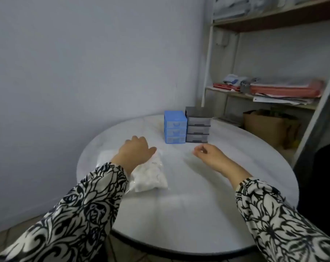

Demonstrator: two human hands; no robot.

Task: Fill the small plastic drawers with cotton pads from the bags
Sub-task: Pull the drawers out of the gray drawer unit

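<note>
**Hands over the bags, drawers waiting at the back**

The left hand (136,151) is lying on top of a clear bag of cotton pads (151,173), fingers bent down over its far end; whether they are actually gripping the plastic cannot be told. A second white bag (105,156) is sitting just beside the first, partly hidden under the left wrist. The right hand (207,154) is hovering above the bare middle of the round white table (188,205), fingers loosely curled and holding nothing.

At the far side of the table, 2 small plastic units are standing side by side and touching: a blue drawer unit (175,129) with 3 drawers and a grey drawer unit (197,127) with 3 clear drawers. All 6 drawers are sitting pushed in.

Open tabletop is lying between the hands and the drawers, and more toward the near edge. The bags are resting near the left rim. A shelf rack (264,95) holding red folders and papers is standing to the right, behind the table.

No writing is showing clearly enough to read.
</note>
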